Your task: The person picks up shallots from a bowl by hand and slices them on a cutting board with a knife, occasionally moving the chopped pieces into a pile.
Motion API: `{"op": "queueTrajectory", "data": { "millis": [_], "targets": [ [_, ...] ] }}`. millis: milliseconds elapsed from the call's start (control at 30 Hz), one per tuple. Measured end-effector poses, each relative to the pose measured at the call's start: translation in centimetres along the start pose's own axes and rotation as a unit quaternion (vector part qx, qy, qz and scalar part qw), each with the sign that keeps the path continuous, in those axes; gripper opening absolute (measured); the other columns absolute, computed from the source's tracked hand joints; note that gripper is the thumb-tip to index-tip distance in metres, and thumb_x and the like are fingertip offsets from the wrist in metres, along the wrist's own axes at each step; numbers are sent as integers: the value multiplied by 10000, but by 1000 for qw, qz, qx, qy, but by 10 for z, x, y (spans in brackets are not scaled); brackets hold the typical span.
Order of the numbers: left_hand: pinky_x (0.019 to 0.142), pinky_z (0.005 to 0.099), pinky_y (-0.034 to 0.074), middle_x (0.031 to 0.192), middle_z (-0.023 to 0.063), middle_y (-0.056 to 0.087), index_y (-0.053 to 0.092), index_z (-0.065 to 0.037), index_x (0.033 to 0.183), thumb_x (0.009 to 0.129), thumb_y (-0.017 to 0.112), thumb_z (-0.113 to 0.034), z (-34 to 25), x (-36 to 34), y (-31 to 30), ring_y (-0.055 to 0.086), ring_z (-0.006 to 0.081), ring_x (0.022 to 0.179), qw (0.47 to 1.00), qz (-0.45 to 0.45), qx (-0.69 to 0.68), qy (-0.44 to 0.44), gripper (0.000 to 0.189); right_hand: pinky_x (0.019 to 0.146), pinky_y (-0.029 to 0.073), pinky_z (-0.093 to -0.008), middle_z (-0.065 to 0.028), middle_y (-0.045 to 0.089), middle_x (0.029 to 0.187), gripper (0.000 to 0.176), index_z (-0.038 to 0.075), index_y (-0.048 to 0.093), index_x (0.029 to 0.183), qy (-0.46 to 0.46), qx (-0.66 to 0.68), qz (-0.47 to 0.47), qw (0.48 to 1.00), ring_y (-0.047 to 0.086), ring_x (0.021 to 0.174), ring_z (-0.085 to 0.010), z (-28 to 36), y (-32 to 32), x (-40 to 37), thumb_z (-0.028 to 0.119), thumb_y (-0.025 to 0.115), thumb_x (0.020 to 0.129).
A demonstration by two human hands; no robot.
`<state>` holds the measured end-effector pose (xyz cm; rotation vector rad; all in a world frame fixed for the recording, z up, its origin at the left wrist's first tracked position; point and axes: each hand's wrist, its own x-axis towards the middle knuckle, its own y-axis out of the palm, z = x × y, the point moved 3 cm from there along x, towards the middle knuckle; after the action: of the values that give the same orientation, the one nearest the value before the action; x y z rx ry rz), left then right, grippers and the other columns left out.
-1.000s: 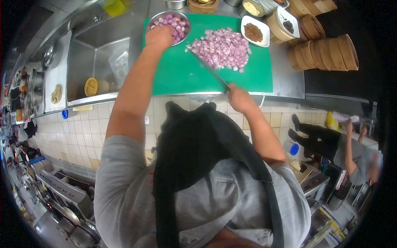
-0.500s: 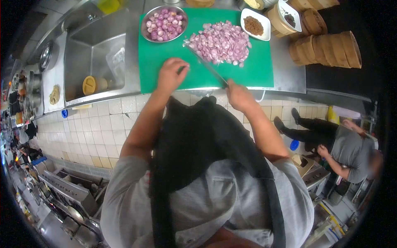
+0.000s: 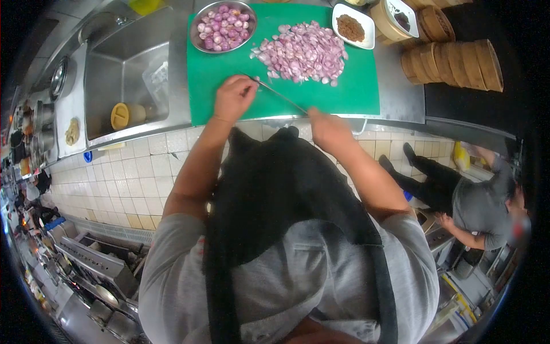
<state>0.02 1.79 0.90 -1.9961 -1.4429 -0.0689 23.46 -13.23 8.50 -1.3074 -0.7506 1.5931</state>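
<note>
My right hand is wrapped round the handle of a knife, its blade slanting up and left across the green cutting board. Close to the blade's tip, my left hand has its fingers curled in on the board. They pinch a small shallot, mostly hidden by the fingertips and blade. Beyond the knife spreads a heap of sliced shallots. A metal bowl of whole peeled shallots stands at the board's upper left corner.
At the board's upper right is a white dish of brown crumbs. Bamboo steamers are stacked further right. The sink lies to the left, holding a yellow-lidded container. Another person stands behind at the right.
The knife's tip end and my left fingers have come together on the board, left of the sliced heap. My left fingers have curled in more. The other person has raised an arm.
</note>
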Motion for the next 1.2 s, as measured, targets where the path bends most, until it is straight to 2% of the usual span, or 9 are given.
{"op": "queueTrajectory", "data": {
  "millis": [67,167,267,467,667,867,1067,1200],
  "targets": [
    [620,297,612,988,85,734,752,-51,909,843,791,-28,-3,1,-1,720,193,745,1000,-3,-1,0,80,790,543,-557,-254,719,975,257,25,539,1203,-26,16,-28,999,702,943,-444,-7,16,11,36,474,955],
    [624,297,615,990,87,734,748,-46,906,842,792,-30,-2,0,-2,723,196,749,1000,0,12,-1,79,756,567,-556,-256,731,920,244,36,557,1196,-54,16,-73,996,722,863,-445,2,3,1,87,450,984],
    [619,299,615,990,89,734,746,-44,906,842,792,-32,1,0,0,723,198,751,1000,-7,11,6,79,785,562,-556,-250,731,935,263,43,562,1221,-52,4,-56,997,716,889,-448,7,-1,-6,92,461,982],
    [608,299,612,980,86,734,744,-44,901,838,790,-24,-2,0,-2,717,195,738,1000,-1,17,2,81,820,541,-571,-256,723,961,208,52,561,1158,-38,32,-55,997,704,922,-464,11,-6,5,91,464,979],
    [605,296,607,976,81,736,748,-43,907,836,790,-21,1,0,0,714,183,731,1000,-9,1,10,85,829,546,-561,-272,728,992,231,45,561,1177,-12,32,-9,999,711,942,-459,3,14,17,95,441,986],
    [612,296,613,984,81,740,756,-51,915,829,793,-24,1,-2,2,716,189,730,1000,-18,6,9,98,837,547,-568,-283,726,969,230,31,558,1167,-26,27,-20,999,711,932,-464,1,8,14,109,430,992],
    [621,297,617,986,78,740,757,-63,916,829,798,-47,5,-3,4,725,195,780,1000,-21,12,-3,98,829,551,-562,-279,728,973,230,28,541,1180,-16,15,-12,1000,714,932,-458,2,-2,8,101,430,993],
    [611,311,610,982,71,740,751,-67,902,817,797,-52,0,3,6,719,214,803,999,-11,35,-18,97,824,551,-562,-277,728,977,232,23,523,1196,-6,25,8,1000,714,935,-454,-9,20,17,104,418,1006]
  ]
}}
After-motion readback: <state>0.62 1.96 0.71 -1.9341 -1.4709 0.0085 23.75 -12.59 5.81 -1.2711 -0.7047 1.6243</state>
